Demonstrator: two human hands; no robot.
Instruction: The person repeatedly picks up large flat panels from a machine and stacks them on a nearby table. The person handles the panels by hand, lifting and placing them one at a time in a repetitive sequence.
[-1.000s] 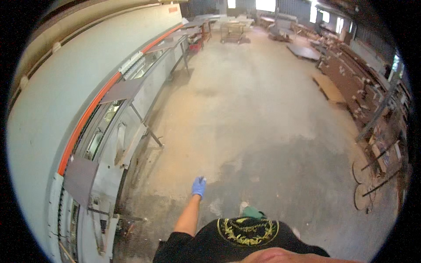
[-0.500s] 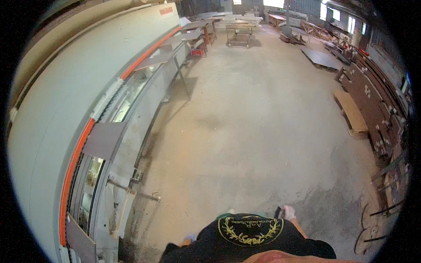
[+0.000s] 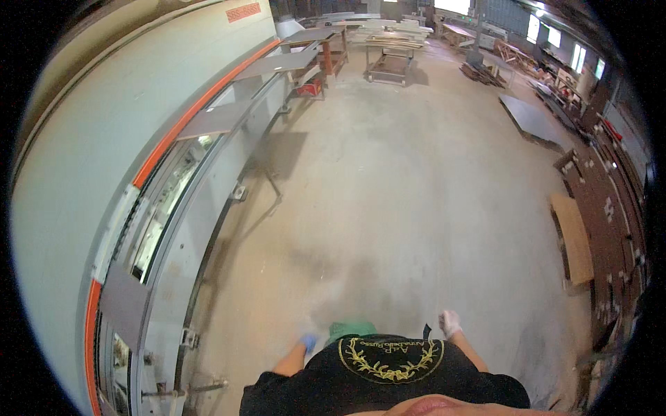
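Observation:
My left hand (image 3: 309,341), in a blue glove, hangs low beside my body, and motion smears its fingers. On the other side my right hand (image 3: 449,322) wears a whitish glove. Its fingers look curled into a fist, with nothing showing in them. Both hands are over the concrete floor, apart from the machine and the panels. A small dark strap-like piece (image 3: 427,331) sticks up at the edge of my black shirt (image 3: 312,388), close to the right hand. Green cloth (image 3: 350,329) shows just beyond the shirt.
A long pale machine (image 3: 76,173) with an orange strip runs along the left. Grey panels (image 3: 125,298) lie on its track, and a support bar (image 3: 208,386) juts out low. Ahead stands a loaded cart (image 3: 388,66). Stacked boards (image 3: 534,121) and a tan panel (image 3: 574,239) line the right.
The view has shifted forward along the machine, and its panels have slid toward me in the picture. My left hand has come further into sight; my right hand has risen slightly.

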